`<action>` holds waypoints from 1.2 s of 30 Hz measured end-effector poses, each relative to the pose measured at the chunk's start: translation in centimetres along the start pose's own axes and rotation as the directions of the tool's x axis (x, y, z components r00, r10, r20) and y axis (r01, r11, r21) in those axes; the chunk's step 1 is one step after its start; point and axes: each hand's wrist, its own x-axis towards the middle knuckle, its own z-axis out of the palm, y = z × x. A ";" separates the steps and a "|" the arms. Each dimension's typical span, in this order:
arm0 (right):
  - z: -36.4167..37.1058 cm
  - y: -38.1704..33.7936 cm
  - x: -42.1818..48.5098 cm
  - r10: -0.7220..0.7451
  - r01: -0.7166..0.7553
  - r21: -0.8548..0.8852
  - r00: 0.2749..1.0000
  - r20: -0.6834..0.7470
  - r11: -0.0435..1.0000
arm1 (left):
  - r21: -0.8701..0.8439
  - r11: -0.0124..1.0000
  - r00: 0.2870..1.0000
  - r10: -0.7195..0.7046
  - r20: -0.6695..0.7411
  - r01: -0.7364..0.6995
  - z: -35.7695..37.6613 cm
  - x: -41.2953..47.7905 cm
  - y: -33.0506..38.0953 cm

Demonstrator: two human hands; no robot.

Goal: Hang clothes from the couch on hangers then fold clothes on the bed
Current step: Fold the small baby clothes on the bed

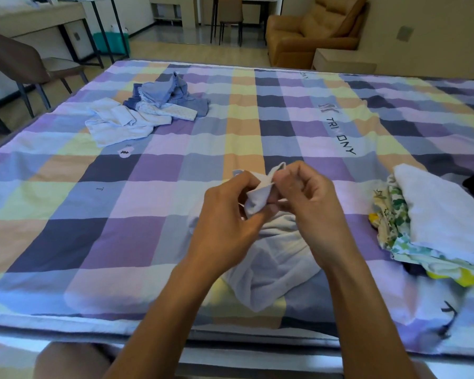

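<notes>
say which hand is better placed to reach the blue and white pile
Likely the left hand: the blue and white pile lies on its side; the right hand would cross over. Both hold the white garment.

Crumpled white garment [268,258] near bed [121,214] edge, corner raised; blue-white heap [148,110] far left; floral pile [394,214] right.

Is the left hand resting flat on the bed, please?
No, the left hand and the right hand both pinch the white garment's raised end.
</notes>
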 end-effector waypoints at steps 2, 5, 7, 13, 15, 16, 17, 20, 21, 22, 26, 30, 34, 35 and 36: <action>0.1 -0.1 -0.1 0.029 -0.026 -0.081 0.999 0.046 0.996 | 0.072 0.997 1.000 0.017 -0.018 -0.016 0.0 -0.2 0.0; 0.2 -0.1 -0.4 0.027 -0.027 -0.013 1.000 0.010 1.000 | 0.153 0.986 0.995 0.082 -0.055 -0.073 0.2 -0.3 0.5; -0.2 0.1 -0.5 0.042 -0.042 0.069 0.999 0.010 0.997 | 0.135 0.989 0.996 0.067 -0.060 -0.059 0.0 -0.3 0.5; -0.6 0.2 -0.7 0.145 -0.135 0.125 0.987 -0.071 0.983 | 0.098 0.995 0.993 -0.016 -0.121 0.027 -1.1 0.0 0.4; -0.6 0.4 -1.0 0.033 -0.034 -0.054 0.999 -0.028 0.998 | 0.094 0.995 0.992 -0.010 -0.129 0.022 -1.0 0.1 0.4; -0.5 0.4 -1.2 -0.035 0.039 -0.141 0.999 0.032 0.989 | 0.080 0.997 0.991 -0.009 -0.132 0.020 -0.9 0.1 0.4; -0.5 0.6 -1.4 -0.092 0.109 -0.189 0.991 0.094 0.976 | 0.059 0.998 0.991 -0.012 -0.136 0.021 -0.9 0.1 0.3; 0.0 0.8 -1.7 -0.152 0.193 -0.239 0.972 0.178 0.952 | -0.042 0.994 0.982 -0.102 -0.156 0.097 -1.0 0.0 0.4; 0.2 1.0 -1.6 -0.170 0.211 -0.265 0.971 0.170 0.941 | -0.070 0.990 0.979 -0.133 -0.156 0.124 -1.1 0.0 0.5; 0.3 1.0 -1.5 -0.204 0.240 -0.297 0.968 0.149 0.924 | -0.086 0.987 0.978 -0.148 -0.144 0.137 -1.2 -0.1 0.5; 0.3 1.7 -1.1 -0.267 0.246 -0.332 0.964 -0.017 0.911 | -0.021 0.997 0.997 -0.074 -0.002 0.074 -1.7 -0.6 -0.1; -1.1 2.3 -0.7 -0.196 0.137 -0.286 0.962 -0.188 0.948 | 0.024 0.997 0.994 -0.075 -0.077 0.077 -6.6 1.0 -3.1; -2.8 5.1 0.3 0.008 -0.082 -0.494 0.989 -0.150 0.866 | 0.075 0.947 0.854 -0.245 -0.460 0.312 -15.6 5.2 -9.0; -3.0 5.9 0.8 0.041 -0.111 -0.547 0.990 -0.138 0.829 | 0.095 0.917 0.806 -0.286 -0.517 0.386 -17.7 6.1 -10.9; -3.0 6.6 1.1 0.070 -0.132 -0.611 0.990 -0.125 0.781 | 0.114 0.885 0.775 -0.325 -0.542 0.451 -19.4 6.7 -12.4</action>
